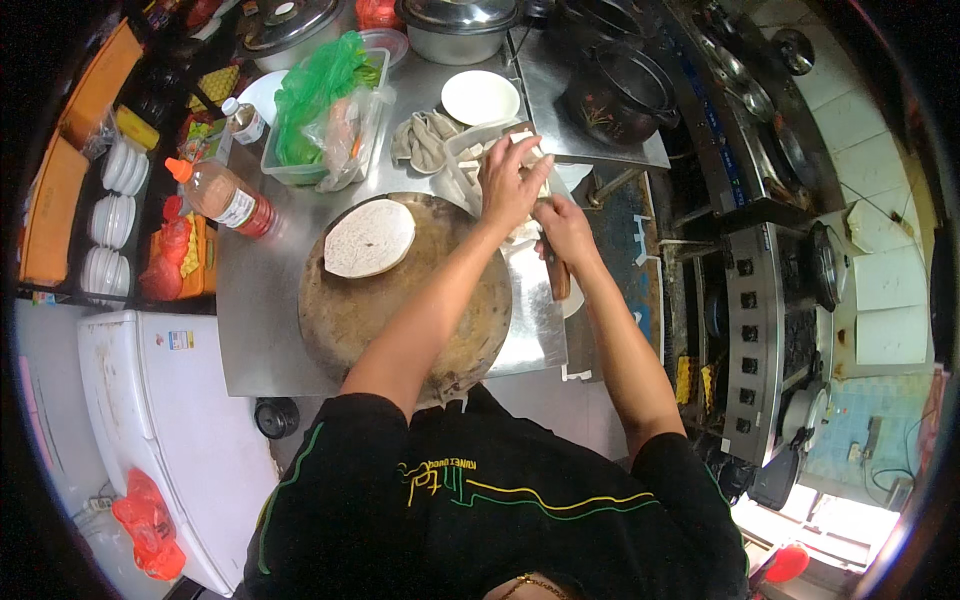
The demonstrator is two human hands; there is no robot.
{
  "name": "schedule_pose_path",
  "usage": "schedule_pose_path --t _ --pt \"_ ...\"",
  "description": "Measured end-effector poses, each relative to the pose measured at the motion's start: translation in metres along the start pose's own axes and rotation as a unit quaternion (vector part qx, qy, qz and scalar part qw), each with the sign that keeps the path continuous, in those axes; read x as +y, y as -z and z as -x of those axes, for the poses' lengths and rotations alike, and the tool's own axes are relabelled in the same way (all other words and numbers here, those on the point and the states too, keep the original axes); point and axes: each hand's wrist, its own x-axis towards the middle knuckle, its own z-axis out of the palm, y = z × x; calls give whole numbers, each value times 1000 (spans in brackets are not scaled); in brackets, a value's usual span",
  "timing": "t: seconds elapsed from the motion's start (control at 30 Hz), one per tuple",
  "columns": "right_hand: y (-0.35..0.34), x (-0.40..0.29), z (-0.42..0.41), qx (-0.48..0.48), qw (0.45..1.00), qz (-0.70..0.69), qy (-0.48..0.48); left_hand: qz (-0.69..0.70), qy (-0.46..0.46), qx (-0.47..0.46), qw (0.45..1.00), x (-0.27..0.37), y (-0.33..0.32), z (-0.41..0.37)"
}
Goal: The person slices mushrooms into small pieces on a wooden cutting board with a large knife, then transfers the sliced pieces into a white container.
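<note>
A knife with a wooden handle (556, 274) is in the grip of my right hand (568, 231). Its blade, mostly hidden by my hands, lies over the right side of a clear plastic container (454, 166). My left hand (511, 180) is above that container with its fingers spread, touching or very near pale cut chunks (470, 161) that look like taro. Whether a chunk sits under its fingertips is hard to see. A cut piece of taro (370, 238), white and speckled, lies flat on the round wooden chopping board (420, 315), left of my forearms.
Behind the board are a crumpled cloth (424, 141), a white plate (480, 98) and a plastic bin (271, 161) with bagged vegetables. A red-liquid bottle (232, 202) stands at the left. A dark clay pot (619, 94) is at the right rear, and a stove (757, 337) stands farther right.
</note>
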Motion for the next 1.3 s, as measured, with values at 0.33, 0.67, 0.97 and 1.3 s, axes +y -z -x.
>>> schedule_pose_path --t 0.33,0.67,0.97,1.3 --pt "39 14 -43 114 951 251 137 -409 14 -53 911 -10 155 55" --pt "11 11 -25 74 939 288 172 -242 271 -185 913 -59 245 73" --pt "-30 8 52 -27 952 258 163 -207 233 -164 936 -22 240 132" --pt "-77 -31 120 -63 872 395 283 81 388 -264 879 -54 251 154"
